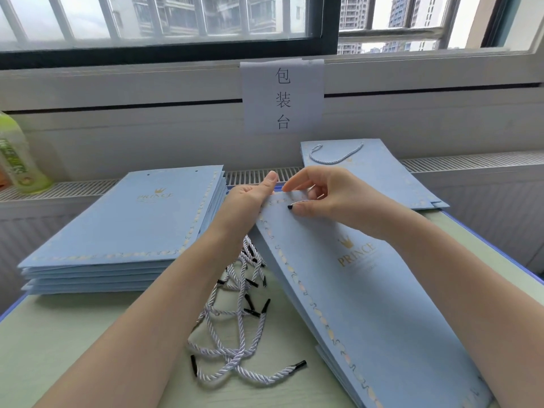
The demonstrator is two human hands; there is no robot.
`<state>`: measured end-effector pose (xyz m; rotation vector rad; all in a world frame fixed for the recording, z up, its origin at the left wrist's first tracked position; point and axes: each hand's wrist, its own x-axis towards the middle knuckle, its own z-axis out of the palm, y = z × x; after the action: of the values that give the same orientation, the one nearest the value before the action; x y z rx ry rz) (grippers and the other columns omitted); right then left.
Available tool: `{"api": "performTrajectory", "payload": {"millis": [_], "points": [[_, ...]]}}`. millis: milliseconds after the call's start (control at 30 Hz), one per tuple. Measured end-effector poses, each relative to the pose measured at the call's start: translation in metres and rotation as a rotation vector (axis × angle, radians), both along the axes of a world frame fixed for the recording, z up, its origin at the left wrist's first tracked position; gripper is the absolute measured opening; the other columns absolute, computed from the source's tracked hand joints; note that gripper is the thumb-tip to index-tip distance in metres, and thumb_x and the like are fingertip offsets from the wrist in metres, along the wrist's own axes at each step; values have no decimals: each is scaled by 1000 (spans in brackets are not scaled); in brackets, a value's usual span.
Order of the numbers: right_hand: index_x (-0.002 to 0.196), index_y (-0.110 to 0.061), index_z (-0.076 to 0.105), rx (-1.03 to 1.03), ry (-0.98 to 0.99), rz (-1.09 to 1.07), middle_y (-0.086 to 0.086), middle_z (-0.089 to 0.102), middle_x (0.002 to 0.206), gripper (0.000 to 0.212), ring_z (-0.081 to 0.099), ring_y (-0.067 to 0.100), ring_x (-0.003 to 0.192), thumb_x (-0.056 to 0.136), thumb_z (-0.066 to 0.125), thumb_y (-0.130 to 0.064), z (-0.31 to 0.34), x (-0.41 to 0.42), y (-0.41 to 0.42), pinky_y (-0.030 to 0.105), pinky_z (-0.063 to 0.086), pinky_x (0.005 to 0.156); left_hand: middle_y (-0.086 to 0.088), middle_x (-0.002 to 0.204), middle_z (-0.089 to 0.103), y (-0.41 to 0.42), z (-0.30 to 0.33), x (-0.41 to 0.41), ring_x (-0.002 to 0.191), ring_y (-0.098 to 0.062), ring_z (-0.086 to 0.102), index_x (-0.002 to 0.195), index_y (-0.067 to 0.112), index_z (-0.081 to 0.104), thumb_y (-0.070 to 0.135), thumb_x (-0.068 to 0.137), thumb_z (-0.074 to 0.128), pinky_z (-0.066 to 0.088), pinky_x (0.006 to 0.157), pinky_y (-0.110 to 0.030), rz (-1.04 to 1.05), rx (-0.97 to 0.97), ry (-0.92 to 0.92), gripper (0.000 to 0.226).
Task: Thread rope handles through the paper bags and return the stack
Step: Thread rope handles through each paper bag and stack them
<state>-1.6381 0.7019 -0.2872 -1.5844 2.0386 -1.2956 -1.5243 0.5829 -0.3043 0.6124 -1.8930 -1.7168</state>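
Observation:
A flat light-blue paper bag (368,295) with a gold PRINCE logo lies slanted in front of me, its top edge raised. My left hand (250,201) grips that top edge from the left, thumb up along it. My right hand (321,192) pinches the same edge from the right, and its thumb presses a black rope tip against the bag's face. A heap of pale twisted rope handles (235,319) with black tips lies on the table between my forearms. A stack of bags without handles (123,228) sits at the left. A bag with a rope handle (374,172) lies at the back right.
The table (59,348) is pale green with a blue rim. A green bottle (17,154) stands on the radiator ledge at far left. A paper sign (282,95) hangs below the window behind the table.

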Motion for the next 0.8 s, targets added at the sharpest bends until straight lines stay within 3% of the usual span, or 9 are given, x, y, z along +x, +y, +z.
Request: {"api": "performTrajectory", "payload": {"millis": [167,233,333,533,633,733,800], "points": [[105,-21,67,41,-101,77,-3,53,70,17,41,15,67,89,63,-17,0,-4,3,20,32,53,-18,69,50,1,-4,0,55,-24,45,81,-10,59,40,96,49,36,49,-25,44,-71,35,53],[106,-21,66,44,-91,72,-1,46,66,20,39,13,63,86,66,-16,-1,-3,2,16,31,53,-18,68,51,3,-3,1,55,-24,46,76,-13,58,38,96,49,36,50,-26,61,-82,63,55],[107,-14,66,17,-60,47,-6,39,58,23,36,1,51,85,67,-10,-2,-1,0,7,30,49,-7,51,56,5,-1,2,42,-18,50,50,13,63,34,97,48,39,44,-20,44,-78,91,54],[99,-15,64,38,-91,51,-10,39,57,19,38,-2,43,82,71,-11,-3,4,-1,7,30,42,-2,46,56,2,0,4,38,-14,51,43,19,59,32,97,48,40,41,-16,-15,-76,57,57],[97,-16,64,44,-85,51,-12,40,53,17,37,-1,43,82,70,-10,-2,3,0,7,30,43,-6,54,61,0,-3,3,46,-19,56,50,17,63,34,96,49,46,49,-22,-44,-65,54,50],[96,-17,64,28,-69,52,-18,42,44,18,38,-1,44,81,71,-10,-2,0,0,9,31,48,-15,68,63,-1,-2,4,59,-26,59,71,1,65,34,94,52,47,58,-28,-83,-42,62,42],[96,-16,64,-3,-23,44,-11,39,50,18,39,-1,45,81,71,-9,-1,0,-1,9,30,51,-20,79,62,-2,-3,4,67,-28,60,89,-10,64,32,92,54,47,61,-28,-109,-30,65,43]]}}
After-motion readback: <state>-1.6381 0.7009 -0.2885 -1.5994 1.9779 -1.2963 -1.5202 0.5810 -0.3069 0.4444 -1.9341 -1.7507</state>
